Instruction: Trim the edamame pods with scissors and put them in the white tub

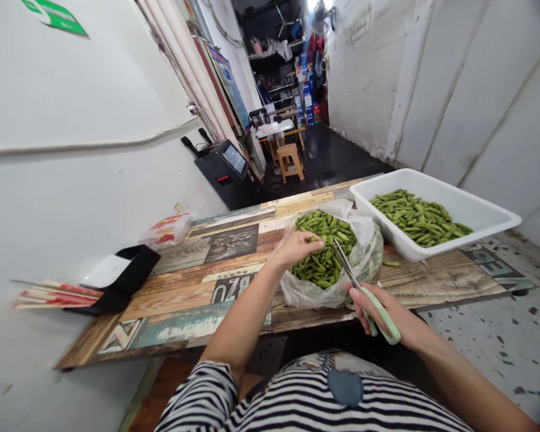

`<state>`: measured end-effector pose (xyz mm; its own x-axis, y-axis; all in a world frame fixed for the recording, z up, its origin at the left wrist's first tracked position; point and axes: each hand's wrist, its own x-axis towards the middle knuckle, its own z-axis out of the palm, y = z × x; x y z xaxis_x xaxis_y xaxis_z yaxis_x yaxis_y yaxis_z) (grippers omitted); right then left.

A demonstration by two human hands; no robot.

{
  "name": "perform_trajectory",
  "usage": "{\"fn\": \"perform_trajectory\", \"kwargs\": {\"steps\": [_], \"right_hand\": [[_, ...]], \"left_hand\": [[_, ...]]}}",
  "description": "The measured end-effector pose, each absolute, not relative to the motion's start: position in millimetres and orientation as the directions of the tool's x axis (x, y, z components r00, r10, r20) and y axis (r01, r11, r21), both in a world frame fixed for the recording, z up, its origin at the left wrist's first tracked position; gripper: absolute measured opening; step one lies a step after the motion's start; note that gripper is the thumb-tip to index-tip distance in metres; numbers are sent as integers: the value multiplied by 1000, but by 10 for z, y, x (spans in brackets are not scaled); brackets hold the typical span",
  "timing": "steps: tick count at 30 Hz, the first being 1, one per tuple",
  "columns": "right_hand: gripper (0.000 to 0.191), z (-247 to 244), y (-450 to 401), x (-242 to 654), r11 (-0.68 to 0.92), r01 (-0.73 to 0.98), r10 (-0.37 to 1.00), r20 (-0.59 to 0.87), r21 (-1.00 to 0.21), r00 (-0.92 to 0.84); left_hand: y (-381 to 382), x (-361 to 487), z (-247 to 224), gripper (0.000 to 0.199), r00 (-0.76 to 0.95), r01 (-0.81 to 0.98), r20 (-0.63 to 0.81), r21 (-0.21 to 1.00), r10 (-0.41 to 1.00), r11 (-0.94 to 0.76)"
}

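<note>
Over an opened clear plastic bag (297, 293) full of green edamame pods (317, 276), my left hand (296, 249) is closed in a pinch. A green pod shows at its fingertips. Scissors (347, 267) with pale green handles are in my right hand (364, 309), at the bag's near right side. Their blades point up and away, with the tips near the pod and my left fingers. Whether the blades touch the pod I cannot tell.
A white plastic tub (468, 198) with more pods stands right of the bag on the wood-patterned table (184, 288). One loose pod (390, 263) lies between them. At the left are a black holder (137, 273) with chopsticks (58, 295) and a plastic packet (167, 231).
</note>
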<state>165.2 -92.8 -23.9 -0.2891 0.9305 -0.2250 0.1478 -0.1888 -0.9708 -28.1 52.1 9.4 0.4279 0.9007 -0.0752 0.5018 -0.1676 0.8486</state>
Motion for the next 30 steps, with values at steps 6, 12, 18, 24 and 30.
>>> {"fn": "perform_trajectory", "kwargs": {"steps": [6, 12, 18, 24, 30], "right_hand": [[42, -196, -877, 1644, -109, 287, 930, -200, -952, -309], [40, -171, -890, 1652, -109, 338, 929, -216, -935, -299], [41, -238, -870, 1611, -207, 288, 929, -280, -935, -242], [49, -240, -901, 1604, -208, 104, 929, -230, -973, -289], [50, -251, -957, 1563, -220, 69, 923, -231, -973, -308]], "left_hand": [[252, -302, 307, 33, 603, 395, -167, 912, 780, -109], [256, -342, 312, 32, 602, 413, -136, 896, 787, -161], [296, -350, 183, 36, 558, 368, -259, 929, 788, 45], [276, -281, 113, 40, 578, 84, -336, 931, 743, 356], [153, -122, 55, 43, 478, -132, -282, 913, 832, 385]]}}
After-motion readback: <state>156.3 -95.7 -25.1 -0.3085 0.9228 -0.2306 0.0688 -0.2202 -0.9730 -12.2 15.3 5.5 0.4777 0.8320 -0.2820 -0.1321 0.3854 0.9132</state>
